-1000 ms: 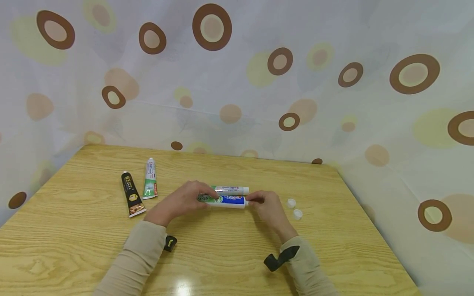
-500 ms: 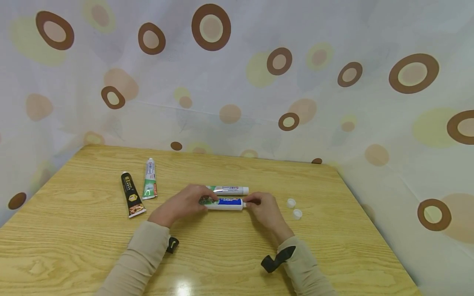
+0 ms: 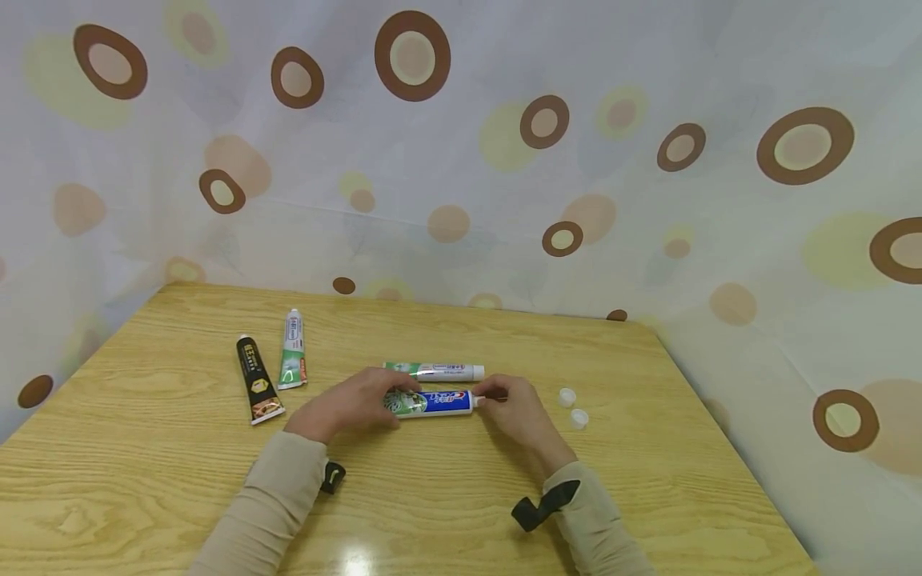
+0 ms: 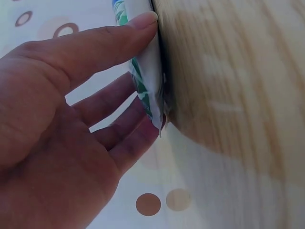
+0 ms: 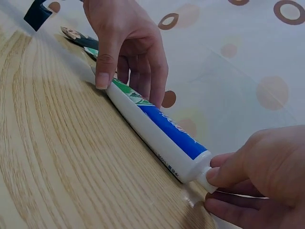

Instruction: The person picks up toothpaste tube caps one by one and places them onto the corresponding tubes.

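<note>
A blue, green and white toothpaste tube lies on its side in front of me, close over the table. My left hand grips its flat tail end, thumb on the near side and fingers behind, as the left wrist view shows on the tube. At the other end my right hand pinches the small white cap between thumb and fingers. Just behind lies a silver and green toothpaste tube, parallel to the held one.
On the left lie a black toothpaste tube and another green and white tube. Two loose white caps sit right of my right hand. A patterned curtain hangs behind the wooden table.
Both hands have brought the blue, green and white tube slightly toward me, away from the silver tube. Its printed face has turned more upward. The other tubes and loose caps stay put.
</note>
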`<state>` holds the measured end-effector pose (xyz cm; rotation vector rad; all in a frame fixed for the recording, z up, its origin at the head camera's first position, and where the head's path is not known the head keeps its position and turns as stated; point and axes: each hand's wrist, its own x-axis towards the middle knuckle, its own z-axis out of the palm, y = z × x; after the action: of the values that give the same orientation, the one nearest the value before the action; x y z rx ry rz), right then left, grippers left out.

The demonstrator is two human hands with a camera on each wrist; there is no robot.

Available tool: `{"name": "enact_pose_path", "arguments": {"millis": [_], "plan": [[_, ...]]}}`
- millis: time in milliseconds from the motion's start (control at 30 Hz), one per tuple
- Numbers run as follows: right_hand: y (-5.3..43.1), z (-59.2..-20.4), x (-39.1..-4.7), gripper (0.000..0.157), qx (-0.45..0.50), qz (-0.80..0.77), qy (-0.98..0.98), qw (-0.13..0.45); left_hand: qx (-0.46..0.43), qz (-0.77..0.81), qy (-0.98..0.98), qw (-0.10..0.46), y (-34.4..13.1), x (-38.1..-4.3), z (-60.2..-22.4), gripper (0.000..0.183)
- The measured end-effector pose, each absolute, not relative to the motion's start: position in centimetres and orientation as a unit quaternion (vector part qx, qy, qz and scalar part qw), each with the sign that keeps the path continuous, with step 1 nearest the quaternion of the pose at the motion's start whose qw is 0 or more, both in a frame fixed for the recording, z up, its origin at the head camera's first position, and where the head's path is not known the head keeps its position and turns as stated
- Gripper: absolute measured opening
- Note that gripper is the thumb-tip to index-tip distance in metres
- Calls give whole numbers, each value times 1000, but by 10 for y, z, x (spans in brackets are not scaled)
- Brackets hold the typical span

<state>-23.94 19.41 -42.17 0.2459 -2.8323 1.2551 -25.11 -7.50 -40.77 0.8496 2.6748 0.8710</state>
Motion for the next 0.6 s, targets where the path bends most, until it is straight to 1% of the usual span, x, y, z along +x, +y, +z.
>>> {"name": "enact_pose_path", "arguments": {"millis": [267, 433, 600], "plan": [[194, -415, -237, 17, 76, 404, -912, -10, 285, 283, 910, 107, -82, -251, -404, 51], [194, -416, -237, 18, 72, 397, -915, 7, 281, 281, 913, 94, -82, -252, -405, 46], [194, -418, -238, 15, 73, 395, -916, 22, 272, 288, 914, 91, -81, -252, -405, 44]]}}
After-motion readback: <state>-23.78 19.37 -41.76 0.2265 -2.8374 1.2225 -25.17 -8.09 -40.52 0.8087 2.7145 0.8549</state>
